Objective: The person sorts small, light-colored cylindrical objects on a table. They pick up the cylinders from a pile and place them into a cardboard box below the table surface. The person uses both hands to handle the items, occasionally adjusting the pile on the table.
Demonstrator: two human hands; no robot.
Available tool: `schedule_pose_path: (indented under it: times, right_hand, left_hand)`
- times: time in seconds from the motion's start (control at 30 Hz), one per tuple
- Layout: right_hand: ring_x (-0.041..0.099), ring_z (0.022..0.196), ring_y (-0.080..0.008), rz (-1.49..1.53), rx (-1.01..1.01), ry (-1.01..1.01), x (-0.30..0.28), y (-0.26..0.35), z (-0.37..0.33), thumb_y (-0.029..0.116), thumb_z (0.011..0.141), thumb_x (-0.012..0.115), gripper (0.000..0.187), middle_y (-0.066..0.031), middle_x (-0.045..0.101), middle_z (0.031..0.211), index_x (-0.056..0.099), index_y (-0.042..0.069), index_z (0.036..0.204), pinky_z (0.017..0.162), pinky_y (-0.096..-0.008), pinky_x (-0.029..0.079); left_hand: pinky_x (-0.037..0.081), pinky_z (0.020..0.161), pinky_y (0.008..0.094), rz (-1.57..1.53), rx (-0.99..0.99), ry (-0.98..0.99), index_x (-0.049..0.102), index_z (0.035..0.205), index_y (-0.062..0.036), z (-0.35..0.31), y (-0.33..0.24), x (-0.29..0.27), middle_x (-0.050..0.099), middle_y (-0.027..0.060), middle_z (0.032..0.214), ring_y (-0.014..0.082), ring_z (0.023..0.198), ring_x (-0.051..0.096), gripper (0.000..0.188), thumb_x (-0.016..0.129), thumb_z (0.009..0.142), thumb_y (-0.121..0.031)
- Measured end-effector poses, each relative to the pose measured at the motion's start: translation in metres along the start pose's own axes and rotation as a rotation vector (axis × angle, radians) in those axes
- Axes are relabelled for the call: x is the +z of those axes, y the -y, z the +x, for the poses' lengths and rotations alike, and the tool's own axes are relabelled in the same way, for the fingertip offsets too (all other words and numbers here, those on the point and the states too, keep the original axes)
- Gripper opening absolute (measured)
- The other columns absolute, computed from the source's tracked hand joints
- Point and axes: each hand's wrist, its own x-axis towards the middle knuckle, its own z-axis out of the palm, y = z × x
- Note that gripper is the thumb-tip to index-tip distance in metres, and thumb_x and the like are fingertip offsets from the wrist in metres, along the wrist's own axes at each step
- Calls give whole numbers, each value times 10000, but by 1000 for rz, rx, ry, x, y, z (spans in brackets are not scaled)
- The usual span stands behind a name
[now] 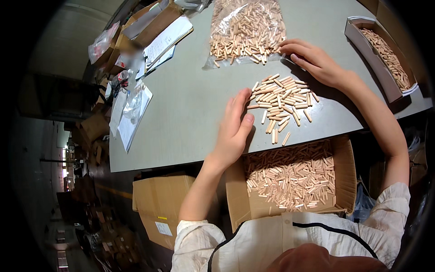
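Beneath the left grip (233,129) and right grip (319,63) extends a grey bench (181,122). Nearer than both grips, an open cardboard box (238,195) at the bench's near edge contains many short wooden dowels (294,181). Below and to the left of the left grip stands a closed carton (170,204). Adjoining the right grip's fingertips, and mostly to their left, lies a clear plastic bag (248,27) of similar dowels. To the right of the right grip, a narrow box (371,61) holds more; well to the left of the left grip lie white papers (134,129).

Left grip: unclosed, fingers extended together, thumb apart, nothing held. Right grip: fingers loosely bent and parted, nothing visibly grasped; whether they touch the bag's corner cannot be told. Between the grips, a loose pile of dowels (281,97) rests directly on the bench, just beside the left fingers. Smallest: a single dowel (286,138) at the pile's near edge, to the right of the left thumb.
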Motion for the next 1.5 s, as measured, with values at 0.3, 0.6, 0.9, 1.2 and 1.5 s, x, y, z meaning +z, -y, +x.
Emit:
schedule_pose_path:
  times: [0.3, 0.6, 0.9, 1.2, 1.5]
  right_hand:
    - [625, 1256, -343, 23, -32, 14, 0, 2, -1, 178, 1106, 540, 272, -157, 640, 1356, 654, -13, 1261, 1077, -407, 502]
    - [595, 1315, -334, 21, -1, 119, -3, 1, -1, 149, 1108, 525, 257, -150, 603, 1422, 620, -19, 1278, 1120, -406, 471]
    - [626, 1252, -358, -2, -12, 38, 2, 2, -2, 184, 1110, 528, 274, -163, 622, 1385, 633, 0, 1283, 1064, -414, 504]
    - [572, 1352, -316, 53, 120, 40, -1, 0, -2, 229, 1149, 471, 364, -162, 579, 1451, 575, 10, 1420, 1147, -398, 454]
    - [634, 1221, -330, 101, 25, 20, -2, -6, -3, 231, 1124, 518, 316, -166, 665, 1290, 659, -18, 1259, 1070, -402, 492]
  left_hand:
    - [404, 1220, 415, -410, -95, -17, 496, 1532, 63, -8, -13, -1, 677, 205, 1411, 263, 1307, 652, 471, 510, 1123, -169]
    - [478, 1147, 414, 32, 216, 125, 697, 1390, -39, -8, -17, 0, 709, 174, 1370, 271, 1369, 616, 373, 613, 1028, -64]
    - [317, 1264, 437, -241, -16, -157, 638, 1419, 65, 6, 3, -15, 538, 236, 1585, 310, 1523, 455, 450, 551, 1090, -229]
    - [304, 1259, 401, 122, 42, -20, 479, 1582, 12, 82, 18, -13, 531, 210, 1597, 296, 1521, 454, 558, 482, 1131, -318]
    - [415, 1178, 354, -512, -70, 296, 433, 1567, 68, 80, 0, 0, 643, 191, 1458, 240, 1388, 579, 597, 428, 1162, -370]
